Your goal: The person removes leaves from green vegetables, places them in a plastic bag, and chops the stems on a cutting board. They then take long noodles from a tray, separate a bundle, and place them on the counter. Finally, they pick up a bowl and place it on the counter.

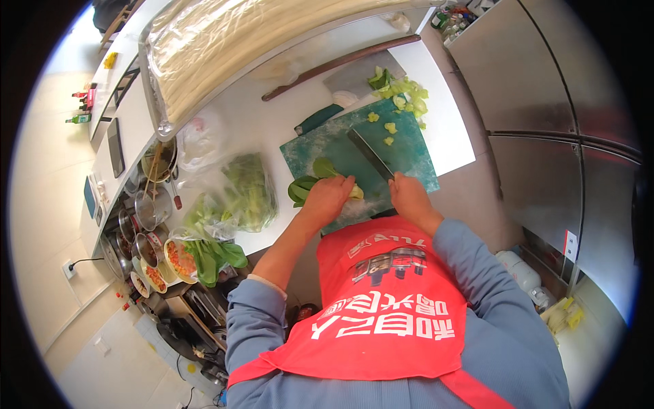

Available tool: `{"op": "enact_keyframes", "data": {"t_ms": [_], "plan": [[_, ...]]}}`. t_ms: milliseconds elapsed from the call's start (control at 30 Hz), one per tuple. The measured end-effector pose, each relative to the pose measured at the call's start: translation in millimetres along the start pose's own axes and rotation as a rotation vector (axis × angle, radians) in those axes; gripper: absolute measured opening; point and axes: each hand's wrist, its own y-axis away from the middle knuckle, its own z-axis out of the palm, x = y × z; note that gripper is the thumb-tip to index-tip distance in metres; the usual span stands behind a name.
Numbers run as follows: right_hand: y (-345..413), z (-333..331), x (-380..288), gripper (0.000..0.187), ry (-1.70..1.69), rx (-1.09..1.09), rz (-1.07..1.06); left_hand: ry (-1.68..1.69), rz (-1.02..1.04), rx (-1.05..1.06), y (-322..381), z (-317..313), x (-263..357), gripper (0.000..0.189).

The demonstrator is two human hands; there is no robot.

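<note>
My left hand (327, 199) holds a head of bok choy (302, 189) against the green cutting board (332, 145). Its leaves point left, and its pale base shows by my fingertips. In my right hand (410, 198) is the handle of a cleaver (369, 153). The blade extends away from me over the board, to the right of the bok choy and apart from it. A few small cut-off bok choy pieces (390, 128) lie on the board beyond the blade. More pale trimmings and leaves (411, 97) are heaped at the board's far right corner.
Left of the board lie plastic bags of leafy greens (250, 191) and loose bok choy leaves (212, 258). Bowls of chopped food (155, 277) and pots stand farther left. A long wooden stick (342, 66) and a plastic-covered tray (219, 51) are beyond. Steel cabinet doors (531, 179) rise at right.
</note>
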Motion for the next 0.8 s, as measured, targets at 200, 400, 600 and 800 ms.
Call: {"op": "enact_keyframes", "data": {"t_ms": [200, 400, 600, 800], "plan": [[29, -19, -2, 0.022, 0.032, 0.031, -0.037, 0.040, -0.474, 0.303, -17, 35, 14, 0.031], [48, -22, -13, 0.012, 0.114, -0.054, -0.056, 0.170, -0.692, 0.375, -22, 39, 30, 0.038], [50, -24, -21, 0.008, 0.229, -0.120, -0.046, 0.168, -0.709, 0.349, -24, 36, 31, 0.034], [48, -31, -19, 0.009, 0.354, -0.136, -0.136, 0.179, -0.698, 0.372, -23, 38, 32, 0.033]]}}
